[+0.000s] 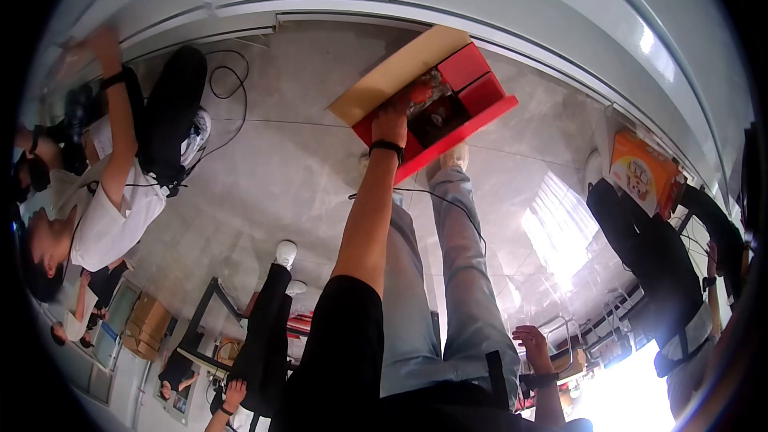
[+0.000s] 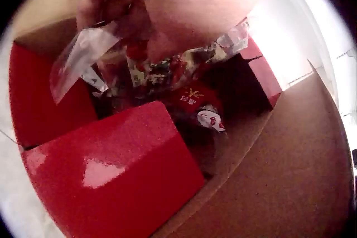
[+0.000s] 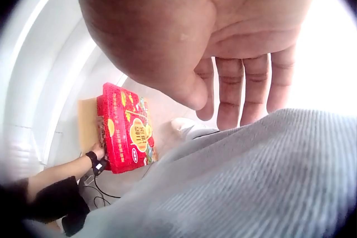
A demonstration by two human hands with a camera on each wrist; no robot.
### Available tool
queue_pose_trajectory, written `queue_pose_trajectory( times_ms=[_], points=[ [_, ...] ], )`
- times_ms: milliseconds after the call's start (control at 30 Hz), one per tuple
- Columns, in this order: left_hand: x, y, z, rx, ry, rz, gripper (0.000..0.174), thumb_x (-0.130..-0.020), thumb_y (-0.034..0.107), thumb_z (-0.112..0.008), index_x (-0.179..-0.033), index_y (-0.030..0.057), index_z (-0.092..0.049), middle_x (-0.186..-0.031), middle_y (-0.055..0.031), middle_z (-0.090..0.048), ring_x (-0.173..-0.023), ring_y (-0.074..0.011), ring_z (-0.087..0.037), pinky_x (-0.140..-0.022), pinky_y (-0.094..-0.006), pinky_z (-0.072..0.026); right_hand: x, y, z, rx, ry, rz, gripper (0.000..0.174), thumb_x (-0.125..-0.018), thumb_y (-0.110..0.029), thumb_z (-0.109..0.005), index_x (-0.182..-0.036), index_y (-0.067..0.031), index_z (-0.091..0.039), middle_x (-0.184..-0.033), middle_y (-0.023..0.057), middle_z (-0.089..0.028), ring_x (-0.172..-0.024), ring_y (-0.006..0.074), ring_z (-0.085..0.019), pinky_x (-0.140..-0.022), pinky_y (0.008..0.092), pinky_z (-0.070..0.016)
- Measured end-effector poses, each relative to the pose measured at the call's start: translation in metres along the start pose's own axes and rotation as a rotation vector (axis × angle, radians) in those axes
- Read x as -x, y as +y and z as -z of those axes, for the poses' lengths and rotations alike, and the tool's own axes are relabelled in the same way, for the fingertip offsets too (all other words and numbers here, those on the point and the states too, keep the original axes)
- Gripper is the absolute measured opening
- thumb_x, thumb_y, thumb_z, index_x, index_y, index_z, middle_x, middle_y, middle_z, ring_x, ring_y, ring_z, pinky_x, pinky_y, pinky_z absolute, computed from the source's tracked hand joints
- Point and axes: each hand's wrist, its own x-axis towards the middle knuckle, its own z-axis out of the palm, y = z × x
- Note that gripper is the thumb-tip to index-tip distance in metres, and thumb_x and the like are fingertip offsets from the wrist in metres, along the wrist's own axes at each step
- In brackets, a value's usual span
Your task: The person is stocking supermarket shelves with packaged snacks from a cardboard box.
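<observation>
An opened red cardboard box (image 1: 416,162) with a tan inner flap (image 1: 400,72) is in front of my feet. My left hand (image 1: 390,124) reaches into it. In the left wrist view, thumb and fingers grip a clear plastic packet (image 2: 162,70) with red and green contents. Below the packet lies a red wrapped item (image 2: 192,98) with a white tag, partly in shadow. My right hand (image 3: 223,42) hangs beside my trouser leg, fingers loosely extended and holding nothing. The right wrist view also shows the box's printed red side (image 3: 125,129).
A white ledge (image 1: 360,6) runs just beyond the box. A dark cable (image 1: 244,84) curls on the grey floor. One person in a white shirt (image 1: 120,208) is at left; another in dark trousers (image 1: 664,264) is at right, near an orange box (image 1: 640,172).
</observation>
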Motion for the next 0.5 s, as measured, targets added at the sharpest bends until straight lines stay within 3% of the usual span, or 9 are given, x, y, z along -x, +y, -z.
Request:
queue_pose_trajectory(
  times_ms=[67, 167, 267, 367, 400, 500],
  points=[
    [0.003, -0.002, 0.002, 0.026, 0.056, 0.001, 0.061, -0.087, 0.011, -0.054, -0.145, 0.0156, -0.036, -0.134, -0.0123, -0.049, -0.113, -0.0318, -0.057, -0.078, -0.0371, -0.0578, 0.001, -0.003, -0.003, -0.003, -0.008, 0.014, 0.025, -0.095, -0.020, -0.055, -0.110, -0.0021, -0.061, -0.098, 0.0081, -0.070, -0.090, 0.0159, -0.067, -0.074, 0.0280, -0.0511],
    [0.011, -0.002, 0.012, 0.139, 0.211, 0.016, 0.063, -0.085, 0.009, -0.055, -0.145, 0.0185, -0.035, -0.120, -0.0155, -0.061, -0.102, -0.0328, -0.064, -0.072, -0.0427, -0.0579, 0.005, -0.004, -0.004, -0.010, -0.016, 0.056, 0.023, -0.094, -0.018, -0.055, -0.109, -0.0019, -0.062, -0.098, 0.0083, -0.070, -0.089, 0.0159, -0.067, -0.074, 0.0278, -0.0510],
    [0.020, 0.005, 0.069, 0.264, -0.241, 0.101, 0.066, -0.090, 0.007, -0.048, -0.150, 0.0244, -0.026, -0.099, -0.0237, -0.066, -0.086, -0.0367, -0.066, -0.067, -0.0491, -0.0544, 0.008, -0.005, -0.004, 0.005, -0.020, 0.120, 0.020, -0.094, -0.014, -0.055, -0.108, -0.0015, -0.062, -0.098, 0.0084, -0.070, -0.088, 0.0157, -0.067, -0.073, 0.0274, -0.0511],
    [0.036, 0.001, 0.067, 0.252, -0.017, 0.018, 0.062, -0.094, 0.012, -0.045, -0.150, 0.0278, -0.026, -0.079, -0.0209, -0.066, -0.074, -0.0381, -0.066, -0.061, -0.0505, -0.0513, 0.012, -0.009, 0.003, 0.028, -0.023, 0.186, 0.019, -0.093, -0.010, -0.055, -0.108, -0.0009, -0.062, -0.098, 0.0085, -0.070, -0.086, 0.0155, -0.067, -0.072, 0.0267, -0.0512],
    [0.042, 0.005, 0.082, 0.269, 0.002, 0.043, 0.046, -0.095, 0.017, -0.046, -0.140, 0.0234, -0.045, -0.081, -0.0185, -0.066, -0.076, -0.0383, -0.065, -0.064, -0.0507, -0.0509, 0.012, -0.013, 0.005, 0.020, -0.022, 0.208, 0.018, -0.093, -0.009, -0.055, -0.108, -0.0006, -0.062, -0.097, 0.0087, -0.070, -0.086, 0.0156, -0.067, -0.072, 0.0266, -0.0512],
    [0.061, 0.003, 0.114, 0.308, 0.114, -0.005, 0.027, -0.096, 0.021, -0.048, -0.120, 0.0172, -0.060, -0.081, -0.0173, -0.066, -0.076, -0.0377, -0.064, -0.066, -0.0509, -0.0501, 0.013, -0.029, 0.008, -0.004, -0.009, 0.257, 0.018, -0.091, -0.002, -0.055, -0.107, 0.0006, -0.062, -0.098, 0.0100, -0.069, -0.087, 0.0160, -0.067, -0.075, 0.0269, -0.0519]
  ],
)
